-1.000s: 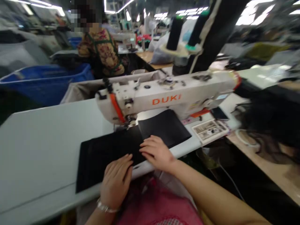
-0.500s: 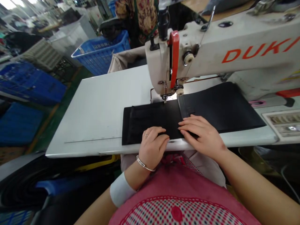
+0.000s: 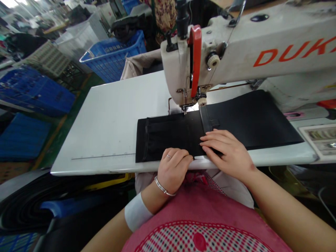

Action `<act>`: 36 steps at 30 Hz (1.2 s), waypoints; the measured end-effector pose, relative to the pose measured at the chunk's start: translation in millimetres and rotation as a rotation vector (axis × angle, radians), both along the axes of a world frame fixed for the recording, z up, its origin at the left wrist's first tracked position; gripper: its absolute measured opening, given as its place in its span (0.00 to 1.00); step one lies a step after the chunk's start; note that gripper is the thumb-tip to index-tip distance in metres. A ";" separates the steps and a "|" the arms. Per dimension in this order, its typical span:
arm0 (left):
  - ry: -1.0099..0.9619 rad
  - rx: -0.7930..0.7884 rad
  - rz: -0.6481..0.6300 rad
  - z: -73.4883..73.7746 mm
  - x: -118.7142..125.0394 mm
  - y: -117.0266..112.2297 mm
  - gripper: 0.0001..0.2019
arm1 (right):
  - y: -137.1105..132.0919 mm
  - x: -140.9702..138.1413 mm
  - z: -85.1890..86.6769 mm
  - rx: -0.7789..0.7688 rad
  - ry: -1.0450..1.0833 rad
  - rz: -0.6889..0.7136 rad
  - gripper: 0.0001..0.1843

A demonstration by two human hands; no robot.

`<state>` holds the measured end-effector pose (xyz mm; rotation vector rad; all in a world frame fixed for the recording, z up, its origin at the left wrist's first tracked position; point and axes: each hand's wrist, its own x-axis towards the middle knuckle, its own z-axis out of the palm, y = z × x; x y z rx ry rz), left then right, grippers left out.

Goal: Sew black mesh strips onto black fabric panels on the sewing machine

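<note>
The black cloth lies flat on the white table, its far edge reaching under the needle end of the sewing machine. The right hand rests on the cloth with fingers stretched out, its grip open. The left hand bends its fingers at the near edge; whether its grip closes on the cloth, I cannot tell. A white band wraps the left forearm. Beyond the table stands a blue basket.

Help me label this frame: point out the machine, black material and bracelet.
Machine (image 3: 241,52), head view: its arm.
Black material (image 3: 193,129), head view: its middle section.
Bracelet (image 3: 163,190), head view: its band.
</note>
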<state>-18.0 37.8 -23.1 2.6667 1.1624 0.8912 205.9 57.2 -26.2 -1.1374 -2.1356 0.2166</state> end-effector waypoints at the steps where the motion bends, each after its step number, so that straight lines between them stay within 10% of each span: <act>1: -0.010 0.001 -0.008 -0.9 -0.5 0.2 0.06 | -0.1 0.0 0.1 -0.002 0.002 0.000 0.09; 13: 0.018 0.057 -0.037 -1.8 -1.7 -0.8 0.06 | -18.1 -9.1 8.8 -0.060 -0.102 0.226 0.20; 22: 0.204 -0.060 -0.048 45.4 -4.1 35.9 0.10 | -28.5 -11.7 8.6 -0.109 -0.190 0.232 0.22; 28: 0.402 -0.059 -0.074 27.2 -2.3 78.9 0.18 | -28.1 -20.0 13.9 -0.109 -0.208 0.232 0.21; 36: 0.420 -0.043 -0.140 27.3 -9.0 75.4 0.18 | -31.9 -26.6 18.8 -0.067 -0.178 0.236 0.18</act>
